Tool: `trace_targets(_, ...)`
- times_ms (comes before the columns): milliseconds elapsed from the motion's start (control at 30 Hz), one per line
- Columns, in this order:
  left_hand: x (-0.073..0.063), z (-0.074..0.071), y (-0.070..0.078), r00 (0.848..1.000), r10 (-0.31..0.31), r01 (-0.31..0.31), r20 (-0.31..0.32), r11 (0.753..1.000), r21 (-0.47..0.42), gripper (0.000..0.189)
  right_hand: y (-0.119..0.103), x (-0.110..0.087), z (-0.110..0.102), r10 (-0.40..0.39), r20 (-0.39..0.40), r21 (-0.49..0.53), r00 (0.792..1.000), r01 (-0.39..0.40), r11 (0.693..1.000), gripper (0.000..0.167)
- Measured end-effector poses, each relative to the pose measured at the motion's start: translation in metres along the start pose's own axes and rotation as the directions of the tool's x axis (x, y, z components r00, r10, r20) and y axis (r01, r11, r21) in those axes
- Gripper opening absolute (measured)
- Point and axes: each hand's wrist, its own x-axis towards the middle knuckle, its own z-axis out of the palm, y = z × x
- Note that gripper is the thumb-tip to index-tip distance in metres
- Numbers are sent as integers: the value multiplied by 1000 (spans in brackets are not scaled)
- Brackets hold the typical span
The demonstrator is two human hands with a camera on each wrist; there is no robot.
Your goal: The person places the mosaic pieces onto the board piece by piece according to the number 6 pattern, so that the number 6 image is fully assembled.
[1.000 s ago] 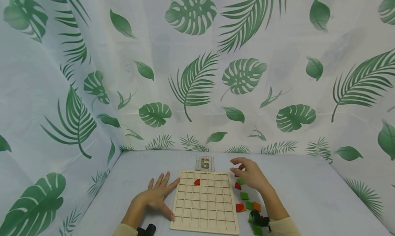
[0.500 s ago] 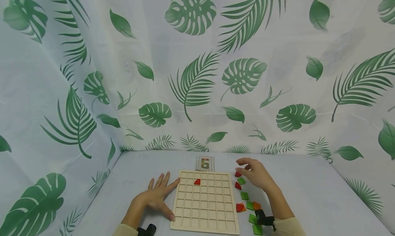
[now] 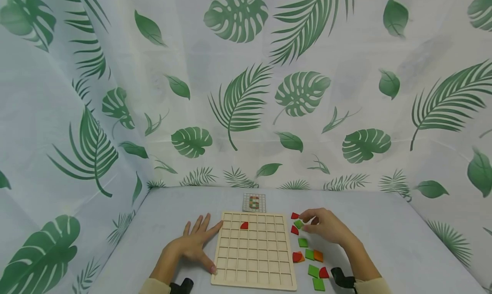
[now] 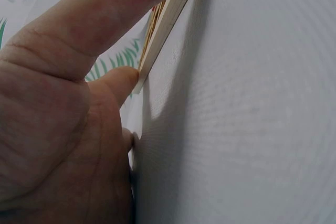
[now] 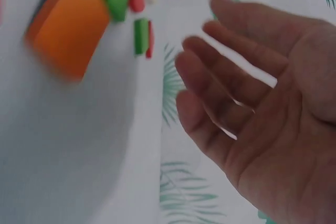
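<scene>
A wooden grid board (image 3: pixel 254 251) lies on the table with one red quarter-round tile (image 3: pixel 244 225) in a cell near its top left. My left hand (image 3: pixel 194 245) is spread at the board's left edge, thumb and forefinger touching the rim; the left wrist view shows the fingers straight along the board's side (image 4: pixel 161 32). To the right of the board, my right hand (image 3: pixel 326 226) hovers beside a green tile (image 3: pixel 298 224), its fingertips close to it. In the right wrist view the fingers are loosely bent with nothing between them.
Right of the board lie more red tiles (image 3: pixel 294 230), green square tiles (image 3: pixel 318 284) and an orange tile (image 3: pixel 318 255). A small printed pattern card (image 3: pixel 254 202) lies beyond the board's far edge. A leaf-print curtain (image 3: pixel 246 93) stands behind and at the sides.
My right hand has drawn back to the right and nearer to me, from above the far red tile to beside the green tile. The left hand has stayed at the board.
</scene>
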Motion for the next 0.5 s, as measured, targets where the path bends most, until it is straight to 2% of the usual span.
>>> trace_targets(200, 3, 1, -2, 1000, -5, 5, 4, 1000, 16, 138, 9, -18, -8, 17, 156, 9, 988, -19, 1000, 24)
trace_targets(367, 2, 1, -3, 1000, 3, -3, 6, 1000, 7, 138, 17, -28, -12, -14, 259, 12, 966, 11, 1000, 22)
trace_targets(500, 1, 0, -2, 1000, 8, -8, 5, 1000, -1, 138, 20, -30, -10, -24, 300, 1, 954, 25, 1000, 23)
